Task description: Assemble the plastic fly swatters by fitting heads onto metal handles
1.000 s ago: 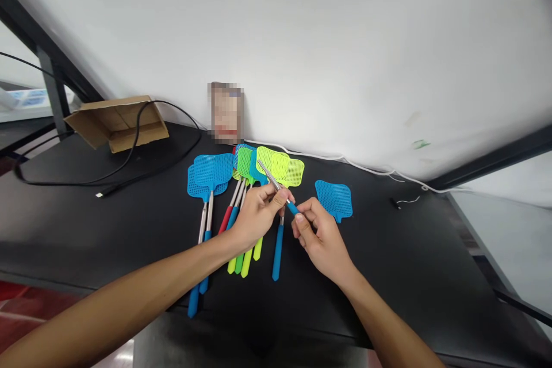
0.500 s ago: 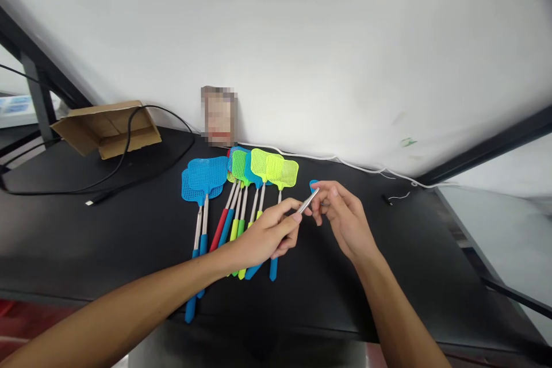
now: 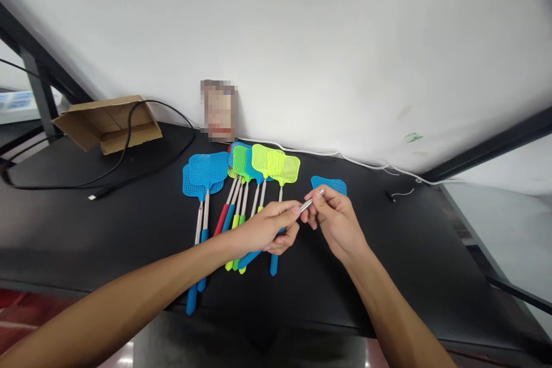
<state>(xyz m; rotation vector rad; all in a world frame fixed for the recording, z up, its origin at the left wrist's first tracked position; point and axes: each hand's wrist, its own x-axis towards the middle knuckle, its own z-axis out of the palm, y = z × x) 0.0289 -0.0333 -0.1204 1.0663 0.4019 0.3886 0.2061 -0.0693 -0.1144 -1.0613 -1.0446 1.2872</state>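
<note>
A slim silver metal rod (image 3: 306, 205), like the shafts of the fly swatters, spans my two hands above the table. My left hand (image 3: 271, 227) is closed around its near part. My right hand (image 3: 338, 218) pinches the far end between thumb and fingers. A blue grip (image 3: 250, 259) shows below my left hand; whether it belongs to the held rod I cannot tell. Behind my right hand is a blue mesh swatter head (image 3: 329, 185), its lower part hidden. Several swatters lie left of my hands, with yellow-green (image 3: 282, 168), green (image 3: 241, 164) and blue heads (image 3: 209, 168).
An open cardboard box (image 3: 110, 123) stands at the back left, with a black cable (image 3: 129, 126) looping past it. A pixelated upright item (image 3: 219, 110) leans on the wall. A white cord (image 3: 302, 152) runs along the wall. A small black object (image 3: 391, 196) lies at the right.
My right hand has closed its pinch on the rod's far end. More of the blue swatter head shows behind it. The view has shifted slightly.
</note>
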